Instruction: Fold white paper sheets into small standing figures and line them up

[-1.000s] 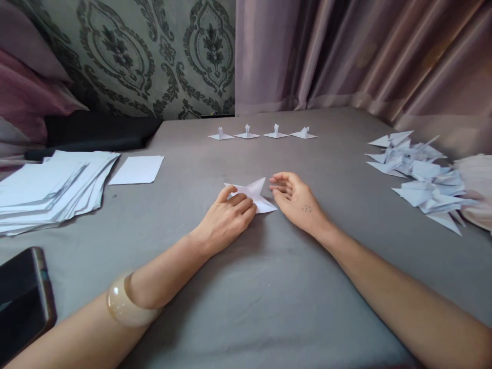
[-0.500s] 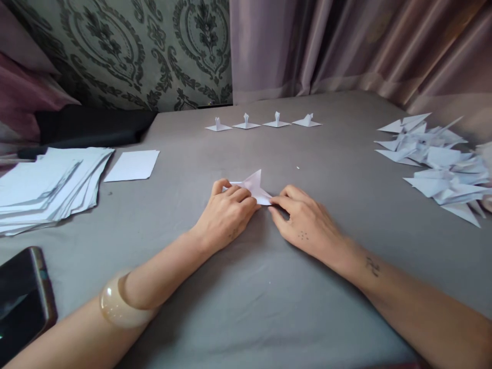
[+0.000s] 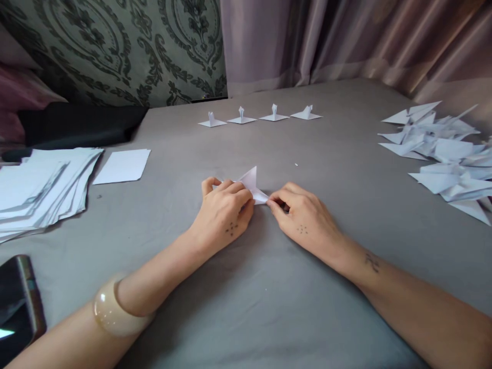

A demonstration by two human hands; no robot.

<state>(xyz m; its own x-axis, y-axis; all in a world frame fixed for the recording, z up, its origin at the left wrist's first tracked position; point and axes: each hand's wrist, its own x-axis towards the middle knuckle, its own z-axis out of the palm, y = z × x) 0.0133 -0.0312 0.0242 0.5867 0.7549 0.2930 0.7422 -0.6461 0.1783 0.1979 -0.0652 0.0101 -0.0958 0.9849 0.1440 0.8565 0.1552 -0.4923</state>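
Note:
A partly folded white origami paper (image 3: 249, 180) lies on the grey cloth between my hands, one pointed flap standing up and another pointing right. My left hand (image 3: 225, 207) is closed over its left part, fingers bent and hiding much of it. Thumb and forefinger of my right hand (image 3: 303, 210) pinch the tip of the right-hand point. Beyond them, several small folded paper figures (image 3: 241, 117) stand in a row near the table's far side.
At the left lie a stack of white paper sheets (image 3: 42, 200), a single square sheet (image 3: 123, 166), a phone (image 3: 19, 307) and a black cloth item (image 3: 80, 123). A heap of folded paper pieces (image 3: 449, 159) is at the right. Curtains (image 3: 269, 46) hang behind the grey-covered table (image 3: 277, 318).
The right thumb and forefinger have closed into a pinch on the paper's right tip. The left hand has rolled slightly, still on the paper. The camera view has shifted a little.

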